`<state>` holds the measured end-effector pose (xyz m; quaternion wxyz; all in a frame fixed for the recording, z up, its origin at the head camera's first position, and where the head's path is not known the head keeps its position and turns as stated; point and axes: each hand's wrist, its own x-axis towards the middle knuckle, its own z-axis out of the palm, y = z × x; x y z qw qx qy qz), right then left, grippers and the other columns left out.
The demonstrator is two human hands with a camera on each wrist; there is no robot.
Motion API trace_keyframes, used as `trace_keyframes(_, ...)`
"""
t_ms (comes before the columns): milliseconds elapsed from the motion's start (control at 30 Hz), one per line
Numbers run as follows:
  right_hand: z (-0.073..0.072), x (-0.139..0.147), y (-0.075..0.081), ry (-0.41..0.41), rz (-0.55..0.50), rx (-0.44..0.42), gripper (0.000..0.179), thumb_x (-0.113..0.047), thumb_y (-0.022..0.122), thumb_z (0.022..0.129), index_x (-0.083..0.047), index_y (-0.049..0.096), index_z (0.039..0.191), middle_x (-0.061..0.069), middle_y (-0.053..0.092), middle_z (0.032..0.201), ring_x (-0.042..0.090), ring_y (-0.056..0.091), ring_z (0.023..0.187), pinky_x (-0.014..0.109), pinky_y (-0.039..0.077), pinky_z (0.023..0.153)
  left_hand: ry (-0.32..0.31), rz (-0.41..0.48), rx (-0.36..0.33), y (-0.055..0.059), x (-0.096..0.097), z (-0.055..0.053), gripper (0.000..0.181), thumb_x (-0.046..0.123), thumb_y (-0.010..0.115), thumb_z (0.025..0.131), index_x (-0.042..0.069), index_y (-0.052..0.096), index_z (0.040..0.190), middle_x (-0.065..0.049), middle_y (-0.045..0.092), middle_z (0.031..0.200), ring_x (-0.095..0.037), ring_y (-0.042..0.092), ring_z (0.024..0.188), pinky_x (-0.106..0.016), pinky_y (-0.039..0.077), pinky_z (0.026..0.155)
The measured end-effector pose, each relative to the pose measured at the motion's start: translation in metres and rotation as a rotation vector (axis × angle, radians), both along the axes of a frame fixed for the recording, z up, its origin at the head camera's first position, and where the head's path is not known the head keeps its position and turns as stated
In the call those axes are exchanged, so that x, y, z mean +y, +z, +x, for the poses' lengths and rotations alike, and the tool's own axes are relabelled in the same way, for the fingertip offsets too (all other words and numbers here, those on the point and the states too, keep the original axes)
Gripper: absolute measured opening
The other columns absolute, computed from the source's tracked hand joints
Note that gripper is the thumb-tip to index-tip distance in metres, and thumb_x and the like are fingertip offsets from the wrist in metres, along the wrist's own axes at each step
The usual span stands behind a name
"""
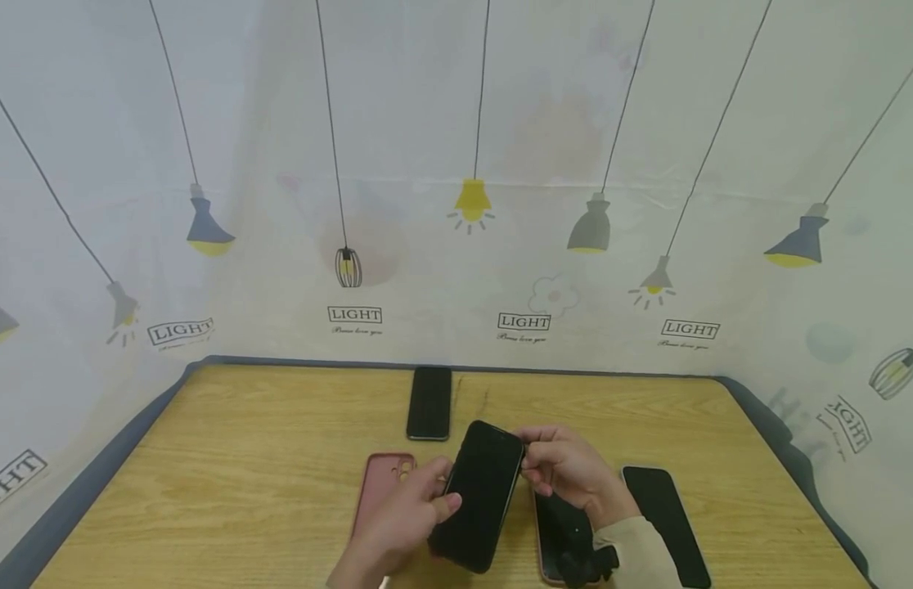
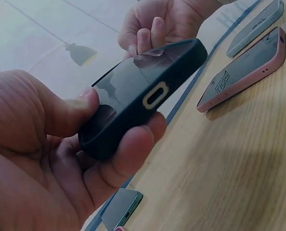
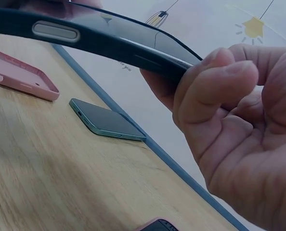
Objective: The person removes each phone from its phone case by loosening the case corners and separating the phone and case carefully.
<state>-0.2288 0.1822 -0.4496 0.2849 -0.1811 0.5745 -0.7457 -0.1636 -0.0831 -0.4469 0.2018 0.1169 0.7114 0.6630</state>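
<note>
Tabletop (image 1: 243,474) | hands (image 1: 408,511) (image 1: 570,468) grip phone (image 1: 477,495) in dark case (image 2: 128,115) | pink case (image 2: 258,76) holds another phone (image 2: 244,67)

A wooden table (image 1: 243,491) carries a pink phone case (image 1: 378,484). Beyond the case and slightly to its right lies a black-screened phone (image 1: 429,403). Right of the case lies a phone in a pink cover (image 1: 558,523); farther right, a phone in a pale cover (image 1: 668,523).

Phone (image 1: 477,499) above table (image 1: 243,458), between case (image 1: 378,487) and phones (image 1: 668,511)
</note>
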Motion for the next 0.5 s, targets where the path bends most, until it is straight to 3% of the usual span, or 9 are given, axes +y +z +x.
trace_keyframes(167,0.0,-0.0004,-0.0012,0.007,-0.011,-0.006,0.034,0.008,0.046,0.092,-0.009,0.068,0.112,-0.006,0.064,0.073,0.002,0.053,0.055,0.015,0.043,0.047,0.007,0.022,-0.015,-0.0008,-0.0027,0.0003,0.021,-0.002,0.052,0.104,-0.005,0.056,0.124,-0.021,0.073,0.111,-0.03,0.072,0.096,-0.043,0.06,0.084)
trace_keyframes(333,0.0006,-0.0011,-0.0015,0.017,-0.02,-0.005,0.032,0.007,0.046,0.093,-0.008,0.066,0.112,-0.007,0.06,0.069,0.002,0.052,0.054,0.015,0.043,0.047,0.0,0.048,-0.07,-0.0004,-0.0052,-0.0001,0.017,0.001,0.054,0.104,-0.003,0.057,0.12,-0.016,0.072,0.101,-0.028,0.073,0.083,-0.034,0.056,0.055)
trace_keyframes(500,0.0024,-0.0038,-0.0007,0.02,-0.043,-0.011,0.033,0.008,0.045,0.092,-0.009,0.067,0.109,-0.007,0.061,0.069,0.002,0.052,0.054,0.014,0.043,0.047,-0.021,0.089,-0.123,-0.0003,-0.0077,-0.0013,0.02,0.004,0.052,0.105,-0.001,0.055,0.125,-0.014,0.071,0.097,-0.027,0.073,0.08,-0.03,0.052,0.047)
